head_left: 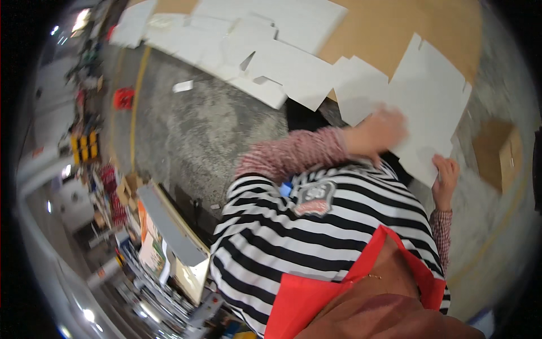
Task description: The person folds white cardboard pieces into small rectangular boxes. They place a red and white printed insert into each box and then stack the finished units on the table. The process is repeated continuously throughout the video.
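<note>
A white cardboard sheet (432, 107) with cut edges and notches lies in front of me, its near corner close to my body. My right hand (445, 174) is closed at the sheet's near right edge, with fingers curled and the thumb hidden. Over the sheet's left part is my left hand (379, 133), smeared by motion. Its fingers are too blurred to read, and whether it touches the sheet I cannot tell. Further white die-cut cardboard pieces (305, 76) overlap to the left, on top of brown cardboard (389, 28).
An open brown carton (497, 152) stands on the floor at the right. A red plastic item (123, 99) and a paper scrap (183, 86) are on the grey concrete floor (209, 118). Behind me at the lower left is a machine with a grey panel (169, 223).
</note>
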Motion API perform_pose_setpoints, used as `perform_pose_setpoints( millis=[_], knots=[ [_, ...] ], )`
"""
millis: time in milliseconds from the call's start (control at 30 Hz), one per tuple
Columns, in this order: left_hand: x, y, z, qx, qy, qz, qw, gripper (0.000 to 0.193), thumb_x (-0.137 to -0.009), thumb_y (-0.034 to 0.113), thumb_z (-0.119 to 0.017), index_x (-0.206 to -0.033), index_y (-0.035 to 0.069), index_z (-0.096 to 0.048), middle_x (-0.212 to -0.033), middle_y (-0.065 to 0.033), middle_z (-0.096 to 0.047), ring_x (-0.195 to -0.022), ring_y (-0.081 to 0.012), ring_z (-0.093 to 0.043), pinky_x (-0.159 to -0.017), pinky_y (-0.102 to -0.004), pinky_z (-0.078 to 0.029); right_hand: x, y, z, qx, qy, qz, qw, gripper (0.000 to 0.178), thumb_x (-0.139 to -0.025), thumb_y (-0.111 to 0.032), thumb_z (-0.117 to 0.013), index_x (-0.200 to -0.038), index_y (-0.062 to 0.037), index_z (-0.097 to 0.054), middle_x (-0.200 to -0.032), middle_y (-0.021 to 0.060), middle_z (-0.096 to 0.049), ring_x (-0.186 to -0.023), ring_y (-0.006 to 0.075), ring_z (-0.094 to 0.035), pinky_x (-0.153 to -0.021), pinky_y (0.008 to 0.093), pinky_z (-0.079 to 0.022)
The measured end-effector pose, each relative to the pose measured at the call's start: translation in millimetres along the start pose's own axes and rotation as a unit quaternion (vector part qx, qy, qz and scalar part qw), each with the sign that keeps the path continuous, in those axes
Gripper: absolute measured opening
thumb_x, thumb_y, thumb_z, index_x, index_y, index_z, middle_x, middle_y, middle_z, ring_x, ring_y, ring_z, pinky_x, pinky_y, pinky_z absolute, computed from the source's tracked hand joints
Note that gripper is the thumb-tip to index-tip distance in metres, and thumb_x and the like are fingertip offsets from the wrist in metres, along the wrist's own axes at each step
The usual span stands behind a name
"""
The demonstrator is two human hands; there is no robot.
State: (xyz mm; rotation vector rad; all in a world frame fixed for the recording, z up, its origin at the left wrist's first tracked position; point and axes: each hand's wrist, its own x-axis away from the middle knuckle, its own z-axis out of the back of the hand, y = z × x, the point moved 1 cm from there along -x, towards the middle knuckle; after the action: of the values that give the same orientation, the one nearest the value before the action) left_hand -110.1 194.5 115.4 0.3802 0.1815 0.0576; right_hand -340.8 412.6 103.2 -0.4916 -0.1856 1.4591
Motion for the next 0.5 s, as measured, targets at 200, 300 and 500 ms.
perform_pose_setpoints(
  millis=[200,300,500],
  knots=[
    [-9,-38,-51,0.164,0.057,0.059,0.983,0.042,-0.071,0.017,-0.08,-0.109,0.006,-0.065,-0.108,-0.0095,-0.064,-0.101,-0.029,-0.057,-0.084,-0.04,-0.047,54,46,14,-0.046,-0.023,-0.215,0.975,0.033,-0.079,-0.002,-0.065,-0.112,-0.0064,-0.068,-0.101,0.0097,-0.069,-0.094,0.0299,-0.06,-0.09,0.0391,-0.046],
    [-28,-33,-53,0.22,0.093,0.218,0.946,0.031,-0.074,0.01,-0.076,-0.103,0.004,-0.067,-0.094,-0.0088,-0.064,-0.086,-0.0295,-0.057,-0.074,-0.037,-0.046,40,64,-2,-0.168,0.018,-0.459,0.872,0.038,-0.084,-0.013,-0.069,-0.122,-0.0081,-0.065,-0.1,0.0096,-0.066,-0.101,0.0296,-0.059,-0.092,0.0407,-0.045],
    [-34,-1,-59,-0.08,0.077,0.054,0.992,0.051,-0.084,0.021,-0.07,-0.132,0.009,-0.054,-0.132,-0.0098,-0.055,-0.114,-0.0307,-0.051,-0.087,-0.0529,-0.041,-36,21,-35,0.086,0.182,-0.124,0.972,0.067,-0.086,-0.035,-0.069,-0.146,-0.0174,-0.046,-0.151,0.0122,-0.038,-0.14,0.0325,-0.033,-0.115,0.0535,-0.02]
  ],
)
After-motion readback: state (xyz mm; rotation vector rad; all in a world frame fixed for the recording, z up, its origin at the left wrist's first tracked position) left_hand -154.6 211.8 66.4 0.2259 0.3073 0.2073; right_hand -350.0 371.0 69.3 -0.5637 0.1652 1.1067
